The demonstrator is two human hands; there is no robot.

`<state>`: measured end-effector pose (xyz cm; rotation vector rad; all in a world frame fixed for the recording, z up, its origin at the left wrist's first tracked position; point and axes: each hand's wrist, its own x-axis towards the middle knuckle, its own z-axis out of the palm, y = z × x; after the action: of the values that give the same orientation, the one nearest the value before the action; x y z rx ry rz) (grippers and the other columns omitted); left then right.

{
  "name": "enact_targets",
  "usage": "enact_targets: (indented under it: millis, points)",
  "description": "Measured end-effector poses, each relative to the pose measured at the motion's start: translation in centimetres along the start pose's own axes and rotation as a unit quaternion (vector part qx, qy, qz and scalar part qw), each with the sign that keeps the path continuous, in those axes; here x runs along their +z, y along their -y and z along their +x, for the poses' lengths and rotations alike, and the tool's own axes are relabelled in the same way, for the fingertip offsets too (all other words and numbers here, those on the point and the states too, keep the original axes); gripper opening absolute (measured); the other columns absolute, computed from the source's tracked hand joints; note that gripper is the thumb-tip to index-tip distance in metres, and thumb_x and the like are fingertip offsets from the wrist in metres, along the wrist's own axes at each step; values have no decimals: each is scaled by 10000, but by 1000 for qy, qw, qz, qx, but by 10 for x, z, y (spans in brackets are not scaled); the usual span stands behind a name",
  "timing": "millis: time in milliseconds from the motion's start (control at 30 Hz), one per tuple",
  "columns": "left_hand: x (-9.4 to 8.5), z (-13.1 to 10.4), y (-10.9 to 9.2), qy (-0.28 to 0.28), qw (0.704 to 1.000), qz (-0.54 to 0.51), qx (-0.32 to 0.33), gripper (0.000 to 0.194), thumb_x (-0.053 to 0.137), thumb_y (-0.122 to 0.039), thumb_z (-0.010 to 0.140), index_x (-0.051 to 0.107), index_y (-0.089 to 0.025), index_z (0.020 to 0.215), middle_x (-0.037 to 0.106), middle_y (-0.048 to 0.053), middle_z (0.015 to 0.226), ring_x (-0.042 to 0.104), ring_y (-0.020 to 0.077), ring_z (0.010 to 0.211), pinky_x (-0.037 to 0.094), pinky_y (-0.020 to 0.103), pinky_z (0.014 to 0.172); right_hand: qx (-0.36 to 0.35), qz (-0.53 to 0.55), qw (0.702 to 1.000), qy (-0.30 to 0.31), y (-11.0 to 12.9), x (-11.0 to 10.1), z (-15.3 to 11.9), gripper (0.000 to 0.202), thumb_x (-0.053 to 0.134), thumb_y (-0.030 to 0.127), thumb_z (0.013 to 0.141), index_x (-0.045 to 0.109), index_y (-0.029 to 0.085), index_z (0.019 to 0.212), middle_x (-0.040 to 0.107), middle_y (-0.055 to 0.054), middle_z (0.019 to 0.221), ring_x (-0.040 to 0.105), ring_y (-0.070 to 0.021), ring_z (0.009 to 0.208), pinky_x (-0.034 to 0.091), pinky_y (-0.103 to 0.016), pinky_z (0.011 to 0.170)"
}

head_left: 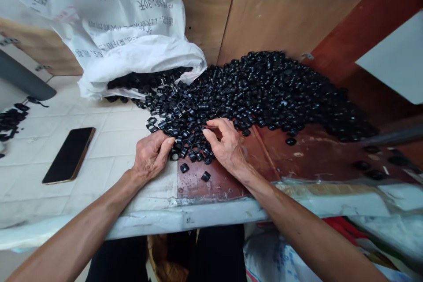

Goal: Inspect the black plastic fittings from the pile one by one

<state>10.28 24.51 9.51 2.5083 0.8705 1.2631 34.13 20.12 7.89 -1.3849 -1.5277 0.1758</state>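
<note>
A large heap of small black plastic rings and caps [264,88] spreads over the table, with looser rings at its near edge. My left hand [152,152] rests at the left side of these rings, fingers curled in and thumb pressed against the index finger. Anything inside that grip is hidden. At the heap's near edge, my right hand [226,143] has thumb and index finger curved, with a small gap between their tips. Dark rings lie right at those fingertips. Two loose rings, one of them a black ring [205,176], lie nearer the table edge.
A white printed sack [132,22] lies open-mouthed at the back left, black pieces spilling from it. To the left are a phone [68,155] and more black parts [11,121]. A wooden panel [280,4] stands behind. The table's front edge [148,222] is plastic-wrapped.
</note>
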Motion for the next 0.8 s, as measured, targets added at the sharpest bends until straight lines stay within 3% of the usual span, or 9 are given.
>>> enact_targets:
  millis: [233, 367, 533, 667, 800]
  points:
    - [-6, -5, -20, 54, 998, -5, -21, 281, 514, -180, 1018, 596, -192, 750, 503, -28, 607, 476, 106, 519, 353, 259, 529, -46, -12, 997, -60, 17, -9, -8, 85, 630, 246, 975, 664, 216, 1046, 718, -83, 1048, 654, -264, 1030, 516, -447, 930]
    - [-10, -10, -20, 64, 997, -48, 5, 202, 550, -152, 978, 611, -207, 794, 561, -18, 610, 517, 121, 521, 392, 262, 533, -24, -20, 997, -65, 18, -5, -10, 91, 600, 200, 988, 662, 224, 1051, 735, -76, 1051, 671, -254, 1029, 518, -441, 929]
    - [-15, -5, -18, 49, 994, -62, -82, 258, 554, -190, 995, 625, -187, 747, 563, -30, 588, 513, 99, 496, 396, 233, 526, 23, -18, 996, -89, 8, -6, -9, 115, 541, 219, 1019, 656, 213, 1021, 719, -81, 1007, 665, -243, 989, 542, -420, 888]
    - [-18, 0, -19, 88, 992, -92, -23, 356, 554, -236, 1004, 559, -185, 652, 516, -42, 521, 480, 88, 449, 361, 226, 495, 72, 0, 994, -86, 0, -5, -10, 99, 572, 277, 1004, 648, 214, 1016, 688, -69, 995, 628, -186, 758, 560, -353, 732]
    - [-21, 0, -25, 173, 980, -95, 33, 209, 660, -232, 962, 605, -181, 767, 596, -41, 596, 520, 78, 480, 377, 218, 518, 49, 16, 996, -76, 2, -9, -9, 69, 600, 257, 980, 639, 213, 1015, 676, -59, 991, 613, -167, 711, 552, -326, 677]
